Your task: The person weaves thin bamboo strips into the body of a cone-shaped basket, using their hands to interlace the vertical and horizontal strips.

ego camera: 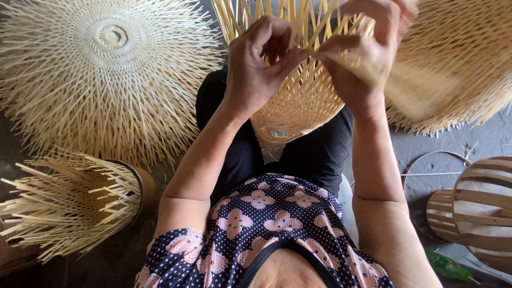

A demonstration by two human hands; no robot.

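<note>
A half-woven bamboo basket point(298, 101) rests between my knees, its loose pale strips fanning upward. My left hand point(256, 64) pinches strips at the basket's upper weave, fingers curled around them. My right hand point(362, 58) grips neighbouring strips just to the right, thumb touching the left hand's fingers. Both hands meet at the same spot on the weave. The basket's narrow closed end points down toward my lap.
A large flat woven bamboo disc point(106, 74) with spiky ends lies at the left. A bundle of strips in a round form point(80, 202) sits at lower left. Another woven piece point(458, 64) is at upper right; slatted round frames point(480, 208) and a green bottle point(448, 266) at lower right.
</note>
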